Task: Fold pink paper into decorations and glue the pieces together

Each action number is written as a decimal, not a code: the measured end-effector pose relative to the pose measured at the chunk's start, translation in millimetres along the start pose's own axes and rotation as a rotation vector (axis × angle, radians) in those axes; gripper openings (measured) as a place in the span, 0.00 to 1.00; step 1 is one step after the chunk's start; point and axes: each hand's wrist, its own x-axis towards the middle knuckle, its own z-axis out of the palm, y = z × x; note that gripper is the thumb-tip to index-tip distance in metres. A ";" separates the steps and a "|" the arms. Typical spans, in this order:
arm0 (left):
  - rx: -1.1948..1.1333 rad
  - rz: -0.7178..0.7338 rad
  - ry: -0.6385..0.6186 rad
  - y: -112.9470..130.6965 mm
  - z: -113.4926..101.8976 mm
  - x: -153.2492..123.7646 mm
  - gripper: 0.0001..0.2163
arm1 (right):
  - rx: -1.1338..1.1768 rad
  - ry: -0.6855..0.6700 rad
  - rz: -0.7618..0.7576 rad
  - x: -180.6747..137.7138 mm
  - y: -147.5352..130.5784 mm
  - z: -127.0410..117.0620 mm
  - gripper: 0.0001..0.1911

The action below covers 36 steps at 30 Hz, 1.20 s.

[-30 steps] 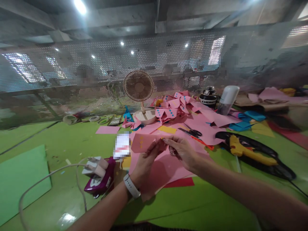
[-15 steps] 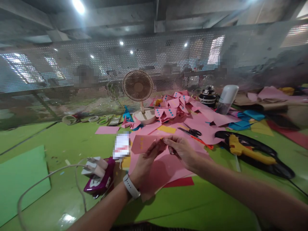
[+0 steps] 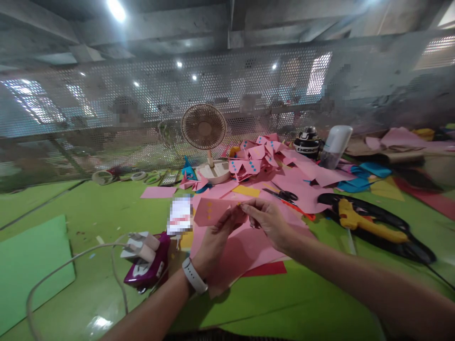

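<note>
At the far left we see a green sheet lying on the green table, with a pale cable curving beside it to white plugs set on a purple power block. Behind these, near the mesh partition, we find some ring-shaped rolls. A white card comes next (its face is blurred out, so we cannot read it). Farther back stands a small fan on a pale base.

In front of the fan we have the held pink paper, raised over the table and marked with small yellow dots. The left hand, with a white band at its wrist, holds it between thumb and fingers. Larger pink sheets lie below, over a red strip. Behind, folded pink pieces with blue dots are heaped. The right hand has its fingertips pinched narrowly at the paper's right end; we cannot tell exactly what they grip. Just beyond it lie dark scissors, then a black bottle, a white-capped container, and a yellow glue gun on a black tray.
</note>
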 end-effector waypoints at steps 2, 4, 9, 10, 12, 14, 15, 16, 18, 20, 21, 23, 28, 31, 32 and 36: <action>0.015 0.004 0.000 0.6 0.3 0.2 0.14 | 0.004 0.008 0.015 -0.2 -0.3 0.5 0.13; 0.026 0.006 -0.013 0.4 -0.2 0.5 0.14 | 0.001 0.017 0.027 -0.5 -1.0 1.0 0.13; 0.056 0.012 -0.038 -2.1 -4.1 0.3 0.16 | -0.003 0.030 0.037 -0.7 -1.9 1.0 0.13; 0.069 0.013 -0.035 -2.0 -5.0 -0.2 0.16 | -0.008 0.034 0.039 -0.5 -1.7 0.7 0.13; 0.106 0.007 -0.024 -0.4 -6.1 -1.4 0.17 | -0.020 0.040 0.041 -0.1 -1.1 0.2 0.13; 0.149 -0.009 -0.013 3.3 -5.8 -2.6 0.16 | -0.026 0.039 0.041 0.0 -0.7 -0.1 0.13; 0.169 -0.015 -0.003 5.6 -5.1 -3.2 0.15 | -0.029 0.038 0.042 -0.1 -0.6 -0.2 0.13; 0.184 -0.019 0.010 8.0 -4.1 -3.7 0.14 | -0.031 0.037 0.042 -0.3 -0.7 -0.2 0.13; 0.203 -0.018 0.035 12.5 -1.6 -4.6 0.13 | -0.028 0.036 0.048 -0.7 -1.2 -0.1 0.14; 0.208 -0.008 0.042 15.2 0.8 -5.4 0.12 | -0.017 0.032 0.058 -0.9 -2.0 -0.1 0.14; 0.207 0.001 0.039 15.4 1.6 -5.7 0.11 | -0.014 0.029 0.060 -0.9 -2.4 -0.2 0.14; 0.194 0.015 0.023 13.3 2.0 -5.5 0.12 | -0.017 0.024 0.056 -0.2 -2.6 -0.8 0.14; 0.006 -0.006 0.026 2.5 -1.2 -0.2 0.13 | -0.065 0.019 0.034 4.8 2.1 -5.3 0.14; -0.022 -0.023 0.016 2.2 -2.0 2.9 0.10 | -0.087 0.045 0.037 7.9 5.3 -8.4 0.14; -0.018 -0.030 0.010 3.0 -2.0 3.3 0.10 | -0.098 0.053 0.028 8.4 5.2 -9.0 0.13; -0.011 -0.049 0.035 5.1 -2.4 3.1 0.10 | -0.195 0.107 -0.034 8.6 -1.3 -10.3 0.12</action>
